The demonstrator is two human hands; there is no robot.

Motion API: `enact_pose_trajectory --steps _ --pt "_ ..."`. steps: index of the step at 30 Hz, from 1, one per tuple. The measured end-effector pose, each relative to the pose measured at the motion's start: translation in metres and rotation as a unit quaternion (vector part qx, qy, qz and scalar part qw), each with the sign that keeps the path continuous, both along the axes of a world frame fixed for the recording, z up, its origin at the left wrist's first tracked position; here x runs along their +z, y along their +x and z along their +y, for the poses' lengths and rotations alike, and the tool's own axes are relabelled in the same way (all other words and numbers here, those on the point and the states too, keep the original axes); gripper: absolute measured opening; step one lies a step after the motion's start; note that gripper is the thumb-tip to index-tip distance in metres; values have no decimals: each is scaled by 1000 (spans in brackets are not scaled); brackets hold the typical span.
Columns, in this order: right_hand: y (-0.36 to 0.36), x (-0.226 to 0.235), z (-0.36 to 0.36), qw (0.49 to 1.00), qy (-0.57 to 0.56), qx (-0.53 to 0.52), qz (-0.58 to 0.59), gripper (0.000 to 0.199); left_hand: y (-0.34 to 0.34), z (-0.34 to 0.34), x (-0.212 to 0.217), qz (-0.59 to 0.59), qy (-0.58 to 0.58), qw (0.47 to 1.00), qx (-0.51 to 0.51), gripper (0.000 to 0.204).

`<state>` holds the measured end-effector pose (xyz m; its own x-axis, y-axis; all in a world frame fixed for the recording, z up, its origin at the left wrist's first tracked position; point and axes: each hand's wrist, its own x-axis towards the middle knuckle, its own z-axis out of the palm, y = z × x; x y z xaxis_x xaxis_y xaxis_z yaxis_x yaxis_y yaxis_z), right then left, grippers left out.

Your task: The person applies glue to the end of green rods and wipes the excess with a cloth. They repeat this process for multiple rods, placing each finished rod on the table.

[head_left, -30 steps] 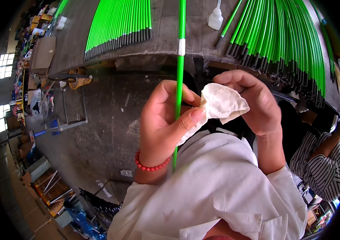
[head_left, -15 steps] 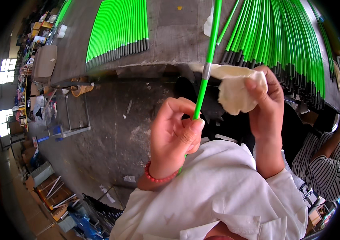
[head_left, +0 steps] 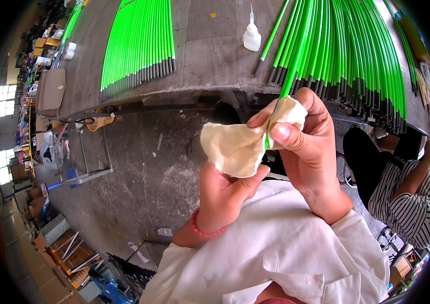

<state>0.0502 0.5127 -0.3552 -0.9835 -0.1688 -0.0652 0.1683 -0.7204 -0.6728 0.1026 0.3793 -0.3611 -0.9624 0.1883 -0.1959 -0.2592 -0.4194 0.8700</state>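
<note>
A: Your right hand [head_left: 308, 147] is closed around the cloth [head_left: 240, 147], thumb pressing it against the green rod [head_left: 281, 99]. The rod runs up and away from that hand, towards the rods [head_left: 356, 55] fanned on the bench [head_left: 210, 61].

B: And your left hand [head_left: 225, 195]?

A: It sits just below the right one, fingers curled, thumb against the hanging end of the cloth. You can't tell whether it grips the rod, because the cloth hides that.

B: What differs from half a second ago?

A: Then your left hand alone held the rod, well clear of the cloth, which your right hand held apart, beside it. Now the cloth is wrapped round the rod, and both hands have come together. The rod also leans further to your right.

B: Anything else nearby?

A: A small white bottle [head_left: 251, 36] stands beyond your hands, and another person in a striped sleeve [head_left: 407, 207] is to the right.
</note>
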Motion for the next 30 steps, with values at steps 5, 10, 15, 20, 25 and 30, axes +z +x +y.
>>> enact_pose_trajectory --steps 5,10,15,20,25,30 --pt "2 -11 -1 998 -40 37 3 32 -3 0 -4 -22 63 997 -29 47" --pt "15 -18 -6 997 -39 61 21 34 -4 -10 -24 -50 225 971 -63 41" --pt "17 -22 -4 995 -19 50 82 34 -3 -5 -27 -53 291 953 -63 38" --pt "17 -28 -4 994 -4 41 101 34 0 -15 -24 -81 316 936 -132 32" --pt "19 -20 -3 993 -18 56 101 34 0 -18 -24 -83 331 924 -173 34" --pt "17 -13 -1 997 -2 35 65 35 -1 -8 -8 -21 174 980 -93 40"
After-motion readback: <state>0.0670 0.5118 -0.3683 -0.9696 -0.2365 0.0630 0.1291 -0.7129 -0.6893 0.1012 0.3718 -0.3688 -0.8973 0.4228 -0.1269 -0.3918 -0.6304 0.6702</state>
